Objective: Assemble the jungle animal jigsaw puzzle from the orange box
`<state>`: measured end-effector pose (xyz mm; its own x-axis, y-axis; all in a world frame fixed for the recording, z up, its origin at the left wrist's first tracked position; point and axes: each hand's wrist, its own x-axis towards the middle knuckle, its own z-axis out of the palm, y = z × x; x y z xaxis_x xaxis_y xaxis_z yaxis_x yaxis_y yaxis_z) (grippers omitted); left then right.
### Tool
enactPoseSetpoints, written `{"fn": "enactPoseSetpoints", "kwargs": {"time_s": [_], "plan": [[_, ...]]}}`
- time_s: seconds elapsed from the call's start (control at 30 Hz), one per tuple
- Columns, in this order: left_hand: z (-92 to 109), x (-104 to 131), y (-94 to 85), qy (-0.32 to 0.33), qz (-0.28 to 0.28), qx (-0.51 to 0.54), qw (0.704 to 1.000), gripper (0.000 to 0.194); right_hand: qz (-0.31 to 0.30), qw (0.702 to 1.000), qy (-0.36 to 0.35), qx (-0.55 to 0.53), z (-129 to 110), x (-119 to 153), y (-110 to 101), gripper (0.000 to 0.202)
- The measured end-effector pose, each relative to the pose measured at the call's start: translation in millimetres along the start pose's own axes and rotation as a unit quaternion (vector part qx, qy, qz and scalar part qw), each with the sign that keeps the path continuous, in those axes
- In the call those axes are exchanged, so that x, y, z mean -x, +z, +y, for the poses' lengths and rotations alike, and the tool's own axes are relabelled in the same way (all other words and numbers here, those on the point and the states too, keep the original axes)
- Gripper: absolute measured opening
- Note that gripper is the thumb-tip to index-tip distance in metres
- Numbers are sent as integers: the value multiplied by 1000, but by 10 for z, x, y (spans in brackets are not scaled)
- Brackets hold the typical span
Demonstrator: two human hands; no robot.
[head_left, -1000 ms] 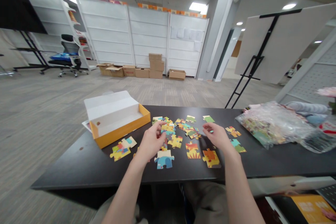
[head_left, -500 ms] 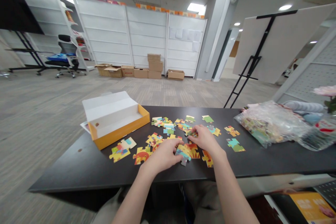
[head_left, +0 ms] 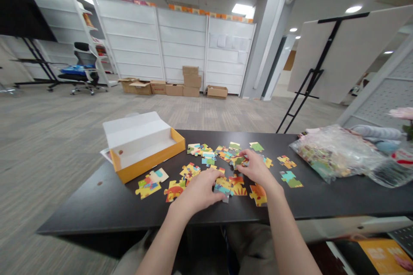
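Note:
My left hand (head_left: 201,188) is curled at the near side of the puzzle pieces, thumb and fingers around a blue and grey puzzle piece (head_left: 223,187). My right hand (head_left: 254,168) pinches a green and brown puzzle piece (head_left: 239,161) over the middle of the spread; its fingertips hide part of it. Between the hands lies a yellow piece with orange spikes (head_left: 239,186). An orange piece (head_left: 258,195) rests beside my right wrist. Left of my left hand are a piece with a red and orange animal (head_left: 174,191) and some joined pieces (head_left: 151,183).
An open yellow box (head_left: 148,161) with a white inside stands at the table's left. Loose pieces, one teal and green (head_left: 291,179), lie on the right of the black table (head_left: 109,206). Beyond them sits a clear plastic bag of pieces (head_left: 332,154).
My right hand has shifted slightly right, showing more of the piece at its fingertips. The piece at my left hand has moved slightly left and is more covered by the fingers.

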<state>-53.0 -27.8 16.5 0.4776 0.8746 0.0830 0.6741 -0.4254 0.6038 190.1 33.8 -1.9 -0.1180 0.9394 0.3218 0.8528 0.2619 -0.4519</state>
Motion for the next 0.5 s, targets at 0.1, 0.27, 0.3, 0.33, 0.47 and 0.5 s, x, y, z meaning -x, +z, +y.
{"fn": "enactPoseSetpoints", "kwargs": {"time_s": [0.1,0.27,0.3,0.33,0.47,0.5], "plan": [[6,7,-23,-14,24,-44,999,50,-2,1000,-1,-21,-4,-14,15,31],[-27,-33,-17,-17,86,-63,994,37,23,997,-18,-67,-158,-5,-4,36],[-47,-59,-3,-27,105,-38,993,36,24,996,-29,-83,-208,2,-13,38],[-70,-90,15,-40,124,2,992,37,21,994,-43,-102,-262,11,-21,39],[-164,-240,79,-65,166,253,951,41,-1,978,-98,-183,-478,44,-10,44],[-180,-270,84,-60,169,304,936,40,-3,974,-111,-199,-520,49,4,44]]}}
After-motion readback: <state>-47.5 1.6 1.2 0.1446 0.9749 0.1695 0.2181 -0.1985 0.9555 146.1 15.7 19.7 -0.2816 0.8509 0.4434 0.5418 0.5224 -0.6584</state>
